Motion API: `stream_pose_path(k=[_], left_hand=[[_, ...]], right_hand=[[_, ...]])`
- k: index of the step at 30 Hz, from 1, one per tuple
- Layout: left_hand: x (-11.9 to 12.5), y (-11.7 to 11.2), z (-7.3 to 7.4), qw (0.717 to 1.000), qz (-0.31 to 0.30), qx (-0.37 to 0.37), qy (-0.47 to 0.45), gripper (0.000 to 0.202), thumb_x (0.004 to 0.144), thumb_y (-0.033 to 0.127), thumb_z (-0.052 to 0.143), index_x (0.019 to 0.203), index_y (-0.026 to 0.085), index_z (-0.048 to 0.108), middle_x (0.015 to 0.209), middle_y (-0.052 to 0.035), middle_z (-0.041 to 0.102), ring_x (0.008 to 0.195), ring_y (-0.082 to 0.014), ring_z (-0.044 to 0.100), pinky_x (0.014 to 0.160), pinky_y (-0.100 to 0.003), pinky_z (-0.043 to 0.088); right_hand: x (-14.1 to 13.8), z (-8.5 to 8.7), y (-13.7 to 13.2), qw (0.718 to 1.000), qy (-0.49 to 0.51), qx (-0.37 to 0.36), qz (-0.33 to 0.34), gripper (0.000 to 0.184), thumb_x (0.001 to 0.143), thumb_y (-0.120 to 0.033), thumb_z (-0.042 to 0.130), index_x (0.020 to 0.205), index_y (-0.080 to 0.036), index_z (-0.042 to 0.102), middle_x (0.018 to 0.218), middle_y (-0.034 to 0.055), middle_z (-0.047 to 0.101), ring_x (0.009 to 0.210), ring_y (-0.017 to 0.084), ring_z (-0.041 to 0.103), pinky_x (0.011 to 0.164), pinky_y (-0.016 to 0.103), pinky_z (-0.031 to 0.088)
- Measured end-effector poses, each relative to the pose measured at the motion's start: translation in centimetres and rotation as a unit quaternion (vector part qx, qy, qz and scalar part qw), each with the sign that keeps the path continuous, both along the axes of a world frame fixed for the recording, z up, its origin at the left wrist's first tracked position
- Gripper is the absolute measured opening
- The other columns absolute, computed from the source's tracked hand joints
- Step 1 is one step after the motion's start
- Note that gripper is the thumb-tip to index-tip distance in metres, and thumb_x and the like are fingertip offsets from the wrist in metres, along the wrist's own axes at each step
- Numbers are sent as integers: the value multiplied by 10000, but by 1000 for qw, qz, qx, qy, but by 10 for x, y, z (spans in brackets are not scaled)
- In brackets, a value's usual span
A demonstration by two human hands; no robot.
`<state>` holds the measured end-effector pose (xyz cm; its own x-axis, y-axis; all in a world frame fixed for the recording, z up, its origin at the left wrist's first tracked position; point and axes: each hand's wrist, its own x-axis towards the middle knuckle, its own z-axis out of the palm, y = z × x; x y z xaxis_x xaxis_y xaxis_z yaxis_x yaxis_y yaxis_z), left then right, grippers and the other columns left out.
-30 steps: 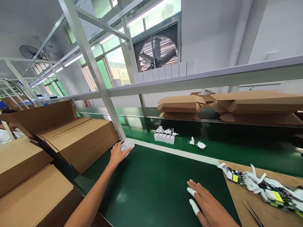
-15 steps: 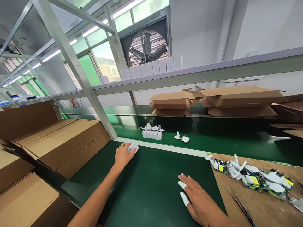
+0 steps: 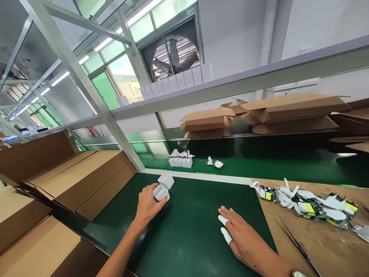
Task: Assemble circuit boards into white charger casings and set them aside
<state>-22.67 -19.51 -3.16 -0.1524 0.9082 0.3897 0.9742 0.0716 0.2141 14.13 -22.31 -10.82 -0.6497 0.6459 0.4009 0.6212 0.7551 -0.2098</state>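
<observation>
My left hand (image 3: pixel 150 203) is closed around a pair of small white open-topped plastic boxes (image 3: pixel 162 193), thumb on the near side and fingers on the far side. Just behind it, a similar white pair (image 3: pixel 166 181) stands on the green mat (image 3: pixel 184 231); I cannot tell whether the two pairs touch. My right hand (image 3: pixel 240 236) lies palm down over the mat with its fingers stretched out, holding nothing. White finger cots (image 3: pixel 226 235) cover two of its fingertips.
Beyond the pale strip stand a row of white boxes with parts on top (image 3: pixel 180 159) and a small circuit board (image 3: pixel 218 164). At right, a brown board (image 3: pixel 325 246) bears circuit boards (image 3: pixel 309 209) and tweezers (image 3: pixel 296 244). Cardboard boxes (image 3: pixel 95 181) flank the left.
My left hand has come slightly nearer with one white pair, and another pair now shows behind it. The right hand stays flat; the whole view has shifted a little.
</observation>
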Motion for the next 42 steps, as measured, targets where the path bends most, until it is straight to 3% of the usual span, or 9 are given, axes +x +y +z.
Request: stream_pose_path(k=[4, 9, 16, 22, 28, 31, 35, 37, 42], left_hand=[[31, 2, -8, 993, -83, 78, 27, 378, 794, 404, 649, 1116, 207, 641, 1132, -117, 693, 1137, -343, 593, 933, -453, 452], [59, 33, -11, 995, -51, 78, 27, 328, 785, 372, 688, 1069, 210, 657, 1137, -129, 668, 1182, -356, 539, 994, -485, 422], [48, 53, -14, 999, 2, 40, -7, 838, 750, 588, 714, 1422, 153, 467, 1468, -210, 479, 1435, -403, 371, 1149, -579, 318], [45, 54, -15, 998, 47, 11, -44, 535, 831, 452, 637, 1287, 180, 571, 1394, -174, 526, 1357, -359, 461, 1069, -530, 434], [44, 50, -16, 992, 104, 48, -46, 567, 817, 491, 666, 1274, 166, 575, 1372, -195, 503, 1348, -394, 435, 1077, -590, 405], [41, 45, -16, 992, 62, 112, -5, 530, 800, 509, 717, 1201, 178, 612, 1417, -197, 490, 1417, -398, 376, 1142, -586, 338], [42, 44, -11, 987, -28, 159, 26, 124, 860, 315, 658, 788, 217, 637, 1331, -157, 591, 1428, -418, 379, 1137, -625, 312], [49, 45, -9, 980, -105, 166, -14, 189, 866, 241, 605, 681, 216, 576, 1248, -154, 637, 1363, -406, 459, 1100, -621, 361], [97, 36, -16, 949, -278, 130, -76, 170, 887, 226, 550, 717, 224, 557, 1180, -104, 682, 1087, -232, 668, 925, -380, 543]], right_hand=[[0, 1, -1, 1000, 3, -13, 2, 400, 768, -31, 501, 1102, -104, 708, 1444, 205, 607, 1412, 333, 516, 1183, 524, 450], [0, 3, -3, 1000, 25, -10, -2, 386, 807, -32, 490, 1110, -138, 705, 1450, 162, 614, 1423, 292, 509, 1198, 490, 440], [0, 5, -5, 1000, 10, -16, -12, 450, 824, -34, 489, 1215, -141, 686, 1506, 141, 564, 1438, 296, 489, 1173, 475, 474], [-2, -1, -5, 1000, -2, -25, -2, 498, 760, -7, 490, 1210, -95, 685, 1520, 180, 536, 1452, 323, 461, 1198, 507, 432], [-1, -7, -5, 1000, 10, -24, 0, 518, 791, -21, 498, 1274, -110, 662, 1548, 161, 506, 1460, 314, 447, 1200, 498, 428], [0, -7, -5, 999, 31, -23, 4, 527, 788, -12, 496, 1272, -134, 666, 1562, 141, 493, 1474, 290, 428, 1222, 474, 397], [-2, -5, -5, 999, 31, -27, 4, 471, 789, -8, 487, 1198, -123, 692, 1542, 168, 512, 1466, 312, 438, 1206, 513, 410], [-3, -4, -5, 999, 26, -23, -1, 451, 797, -11, 484, 1185, -110, 692, 1516, 186, 539, 1449, 322, 462, 1192, 530, 426], [-3, 10, -8, 999, 2, -38, -13, 416, 823, -24, 500, 1187, -95, 688, 1488, 192, 571, 1446, 314, 474, 1201, 516, 422]])
